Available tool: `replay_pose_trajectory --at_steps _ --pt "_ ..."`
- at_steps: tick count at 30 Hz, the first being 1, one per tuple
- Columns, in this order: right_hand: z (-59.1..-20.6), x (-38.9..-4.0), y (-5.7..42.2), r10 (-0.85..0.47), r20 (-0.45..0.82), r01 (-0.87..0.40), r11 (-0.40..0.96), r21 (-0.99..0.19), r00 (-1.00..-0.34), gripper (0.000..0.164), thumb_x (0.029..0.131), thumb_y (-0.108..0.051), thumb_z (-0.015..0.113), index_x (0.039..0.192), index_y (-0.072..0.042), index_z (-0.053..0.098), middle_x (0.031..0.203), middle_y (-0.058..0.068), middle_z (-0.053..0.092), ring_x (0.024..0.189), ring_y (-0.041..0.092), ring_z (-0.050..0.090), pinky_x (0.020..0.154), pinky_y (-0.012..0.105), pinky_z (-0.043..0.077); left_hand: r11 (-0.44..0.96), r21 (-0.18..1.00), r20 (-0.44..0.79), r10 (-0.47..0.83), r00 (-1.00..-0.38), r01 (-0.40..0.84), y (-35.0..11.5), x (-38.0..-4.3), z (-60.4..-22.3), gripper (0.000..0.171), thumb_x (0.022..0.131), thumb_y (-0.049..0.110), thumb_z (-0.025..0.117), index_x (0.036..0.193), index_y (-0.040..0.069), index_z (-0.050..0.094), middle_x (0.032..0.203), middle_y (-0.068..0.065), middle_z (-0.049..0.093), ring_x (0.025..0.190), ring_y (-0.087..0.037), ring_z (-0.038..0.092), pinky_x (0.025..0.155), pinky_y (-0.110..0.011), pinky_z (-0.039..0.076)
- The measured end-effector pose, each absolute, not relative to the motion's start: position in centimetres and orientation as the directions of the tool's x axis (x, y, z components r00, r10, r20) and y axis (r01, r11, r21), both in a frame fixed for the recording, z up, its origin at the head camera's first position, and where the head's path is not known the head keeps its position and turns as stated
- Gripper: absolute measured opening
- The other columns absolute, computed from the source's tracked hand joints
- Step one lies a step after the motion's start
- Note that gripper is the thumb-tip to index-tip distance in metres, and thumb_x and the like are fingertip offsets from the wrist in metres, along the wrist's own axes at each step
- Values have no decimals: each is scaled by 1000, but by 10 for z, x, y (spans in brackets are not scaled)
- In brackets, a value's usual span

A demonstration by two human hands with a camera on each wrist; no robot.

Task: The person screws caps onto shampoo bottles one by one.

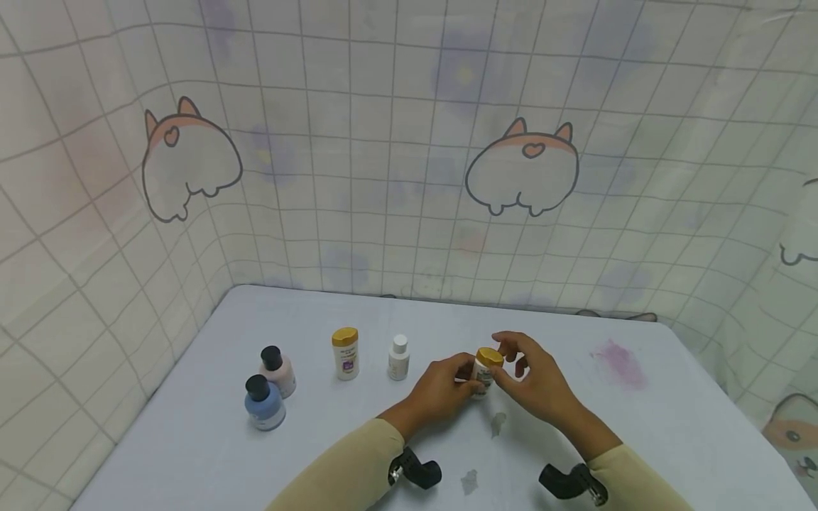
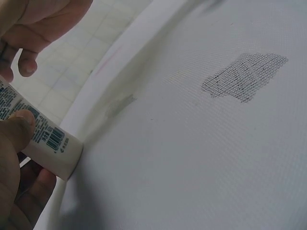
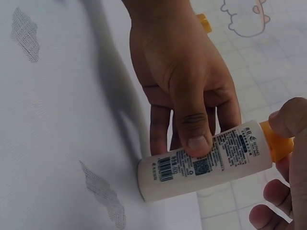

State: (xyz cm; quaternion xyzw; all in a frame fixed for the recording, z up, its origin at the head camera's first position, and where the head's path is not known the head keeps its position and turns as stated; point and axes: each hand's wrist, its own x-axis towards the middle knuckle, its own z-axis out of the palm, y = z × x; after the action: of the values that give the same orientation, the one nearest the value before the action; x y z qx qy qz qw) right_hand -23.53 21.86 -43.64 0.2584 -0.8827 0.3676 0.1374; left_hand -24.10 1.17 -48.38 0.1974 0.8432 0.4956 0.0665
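Note:
A white bottle with a yellow cap (image 1: 488,356) stands at the right middle of the white table. My left hand (image 1: 441,389) holds its body, thumb on the printed back label with the barcode (image 3: 165,168), fingers behind. At the top, my right hand (image 1: 540,380) has its thumb on the yellow cap (image 3: 276,141) and a finger round the far side, other fingers curled away. The left wrist view shows the bottle's lower body (image 2: 60,153); its cap is out of that frame. The base is at or just over the tabletop; I cannot tell which.
Left of my hands stand a small white bottle (image 1: 399,358) and another yellow-capped bottle (image 1: 346,355). Farther left are a pink bottle (image 1: 286,376) and a blue bottle (image 1: 265,410), both black-capped. Grey patches (image 1: 469,482) and a pink stain (image 1: 620,363) mark the tabletop. A patterned curtain (image 1: 383,156) surrounds the table.

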Motion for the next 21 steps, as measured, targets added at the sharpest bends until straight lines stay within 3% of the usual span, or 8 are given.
replay_pose_trajectory --at_steps 5,12,17,21 --pt "-437 -236 214 -327 437 -538 621 -570 -838 36 86 -5 83 118 -11 68 95 -5 58 81 17 54 62 26 51 436 858 87 396 -914 271 12 -241 -485 35 98 25 73 131 20 63 118 11 69 112 -5 64 94 -23 54" --pt "-437 -231 203 -221 381 -428 642 -636 -898 26 87 -8 81 108 -7 66 100 2 65 82 26 59 67 23 53 440 855 93 393 -915 276 12 -240 -484 33 98 23 73 130 21 64 115 13 70 111 -6 65 93 -24 55" --pt "-436 -231 201 -213 350 -400 645 -651 -912 24 90 -12 80 110 -7 67 97 1 63 86 27 58 69 24 51 432 855 104 399 -911 287 12 -241 -485 34 98 22 72 131 21 64 114 12 70 112 -5 64 94 -23 55" --pt "-433 -235 208 -306 318 -441 612 -656 -897 30 92 -13 78 120 -10 67 97 -2 58 85 26 55 65 25 47 433 849 108 420 -901 303 11 -242 -486 34 100 23 70 133 21 62 118 11 69 113 -3 63 95 -24 54"
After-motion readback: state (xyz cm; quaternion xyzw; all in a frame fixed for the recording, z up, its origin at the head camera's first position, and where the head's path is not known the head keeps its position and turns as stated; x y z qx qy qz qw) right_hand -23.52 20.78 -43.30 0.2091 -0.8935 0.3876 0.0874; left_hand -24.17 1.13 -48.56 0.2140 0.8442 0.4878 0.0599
